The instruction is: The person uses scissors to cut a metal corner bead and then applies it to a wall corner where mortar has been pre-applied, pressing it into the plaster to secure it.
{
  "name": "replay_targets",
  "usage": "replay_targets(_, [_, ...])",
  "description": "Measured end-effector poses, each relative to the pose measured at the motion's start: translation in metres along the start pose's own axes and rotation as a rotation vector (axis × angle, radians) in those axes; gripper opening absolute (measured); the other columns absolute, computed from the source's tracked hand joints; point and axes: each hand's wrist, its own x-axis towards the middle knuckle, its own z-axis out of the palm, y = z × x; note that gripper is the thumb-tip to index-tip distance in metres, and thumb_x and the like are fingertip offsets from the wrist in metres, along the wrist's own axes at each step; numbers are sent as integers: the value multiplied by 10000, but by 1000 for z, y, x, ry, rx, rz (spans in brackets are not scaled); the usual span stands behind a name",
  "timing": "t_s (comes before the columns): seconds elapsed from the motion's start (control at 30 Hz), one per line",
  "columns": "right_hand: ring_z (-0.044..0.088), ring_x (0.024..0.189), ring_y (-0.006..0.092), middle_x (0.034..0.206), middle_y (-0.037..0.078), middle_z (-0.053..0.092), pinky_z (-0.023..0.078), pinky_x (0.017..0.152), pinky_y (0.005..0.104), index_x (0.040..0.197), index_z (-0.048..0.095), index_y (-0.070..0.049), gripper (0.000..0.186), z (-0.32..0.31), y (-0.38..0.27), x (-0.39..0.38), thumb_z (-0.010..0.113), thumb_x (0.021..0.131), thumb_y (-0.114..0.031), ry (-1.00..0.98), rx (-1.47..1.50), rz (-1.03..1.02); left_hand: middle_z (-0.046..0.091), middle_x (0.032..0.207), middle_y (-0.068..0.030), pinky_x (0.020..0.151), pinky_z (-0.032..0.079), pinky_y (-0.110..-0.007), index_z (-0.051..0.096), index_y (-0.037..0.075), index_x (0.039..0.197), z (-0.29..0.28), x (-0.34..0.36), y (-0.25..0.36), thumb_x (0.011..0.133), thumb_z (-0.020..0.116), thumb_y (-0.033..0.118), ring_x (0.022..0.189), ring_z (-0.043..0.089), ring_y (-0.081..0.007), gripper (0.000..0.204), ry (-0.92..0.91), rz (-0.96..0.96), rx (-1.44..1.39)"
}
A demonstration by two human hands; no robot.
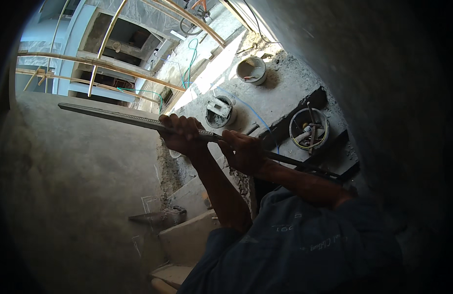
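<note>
A long, narrow metal bar slants across the view, its far end out to the left in front of the grey wall. A pale strip with a ridged or pierced look runs along its upper side. My left hand is wrapped round the bar near its middle. Just to the right, my right hand is closed on the same bar, thumb and fingers pressed together. Beyond my right hand, a dark length continues toward my right arm; whether it is the same piece, I cannot tell.
Ahead on the rough floor stand a bucket with a pale block, a grey bucket and a tool bucket. A hand saw lies by the steps. Bamboo poles cross at far left; a plastered wall rises at right.
</note>
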Motion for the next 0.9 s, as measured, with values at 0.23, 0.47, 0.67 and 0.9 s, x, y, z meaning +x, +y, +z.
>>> replay_targets(0.23, [628, 613, 306, 710, 100, 578, 493, 511, 422, 899, 527, -74, 182, -3, 5, 1, 597, 932, -239, 4, -22, 3, 357, 625, 1, 355, 327, -230, 376, 103, 811, -4, 3, -4, 1049, 298, 265, 394, 304, -94, 297, 84, 44, 27])
replay_targets(0.47, [607, 617, 331, 727, 120, 547, 476, 522, 435, 891, 504, -64, 189, -2, 3, 0, 579, 945, -229, -13, 35, 8, 357, 629, -3, 358, 340, -239, 362, 104, 798, -2, 3, -3, 1055, 285, 269, 398, 314, -95, 315, 66, 37, 11])
replay_targets(0.67, [616, 611, 314, 721, 112, 553, 475, 509, 418, 900, 511, -63, 180, -5, 5, 0, 609, 927, -211, -60, 20, -8, 358, 646, -5, 362, 345, -226, 403, 73, 871, -1, 6, -5, 1062, 268, 274, 401, 318, -97, 308, 0, -23, -16])
replay_targets(0.9, [621, 618, 316, 721, 112, 560, 477, 518, 425, 915, 516, -64, 175, -2, 4, -2, 617, 919, -207, -69, 32, -6, 347, 671, 0, 397, 346, -223, 408, 69, 948, 2, 13, -4, 1053, 272, 264, 429, 322, -89, 260, -118, -120, -54])
